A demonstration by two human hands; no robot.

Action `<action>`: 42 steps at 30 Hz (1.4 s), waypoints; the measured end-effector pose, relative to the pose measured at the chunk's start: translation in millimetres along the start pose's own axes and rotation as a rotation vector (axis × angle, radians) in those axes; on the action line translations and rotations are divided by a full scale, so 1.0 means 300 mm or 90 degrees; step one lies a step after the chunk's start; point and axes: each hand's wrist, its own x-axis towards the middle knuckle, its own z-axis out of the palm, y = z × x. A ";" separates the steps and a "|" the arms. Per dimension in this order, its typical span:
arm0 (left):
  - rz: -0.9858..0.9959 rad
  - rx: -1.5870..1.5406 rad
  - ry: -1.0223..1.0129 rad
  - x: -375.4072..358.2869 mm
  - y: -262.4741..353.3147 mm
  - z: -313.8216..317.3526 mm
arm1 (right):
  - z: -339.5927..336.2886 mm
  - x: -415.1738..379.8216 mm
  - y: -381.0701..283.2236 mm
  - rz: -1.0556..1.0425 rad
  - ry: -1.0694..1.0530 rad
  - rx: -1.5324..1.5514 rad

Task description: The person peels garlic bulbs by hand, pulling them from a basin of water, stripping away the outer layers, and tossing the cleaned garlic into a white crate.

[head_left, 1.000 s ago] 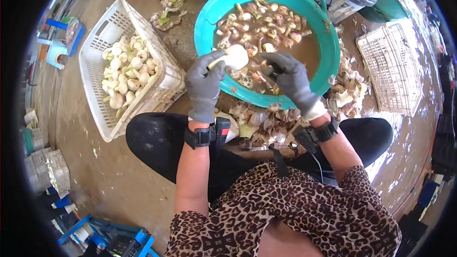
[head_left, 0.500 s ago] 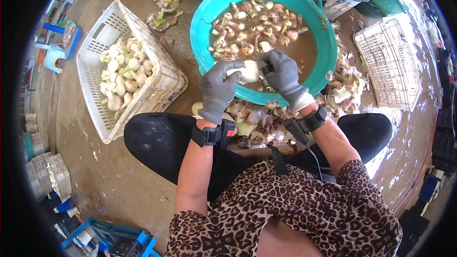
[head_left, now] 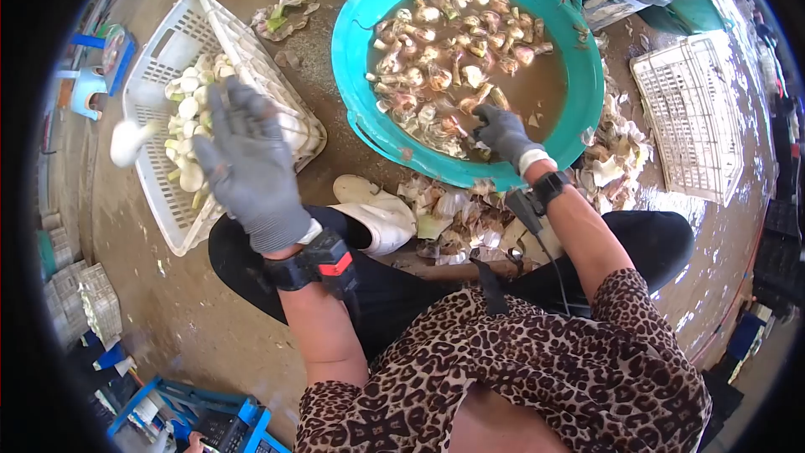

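Left hand [head_left: 251, 164] is hovering by the crate [head_left: 295, 117], fingers spread and empty, white garlic bulb [head_left: 128, 143] hanging loose off its left, while right hand [head_left: 506, 134] is pointing into the basin [head_left: 349, 59], fingers partly curled, grip unclear.

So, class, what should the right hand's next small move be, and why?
Probably lift one unpeeled bulb from the basin: the right hand is down beside several, while the left hand is open, a blurred white bulb apparently airborne by the crate.
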 end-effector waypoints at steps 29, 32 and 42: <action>-0.134 1.032 -0.379 -0.244 -0.431 -0.053 | -0.103 -0.298 -0.217 -0.006 0.099 0.906; -0.098 1.024 -0.380 -0.244 -0.437 -0.078 | -0.110 -0.297 -0.189 0.014 0.062 0.887; -0.270 0.689 -0.199 -0.229 -0.432 -0.074 | -0.130 -0.297 -0.157 -0.062 -0.061 0.965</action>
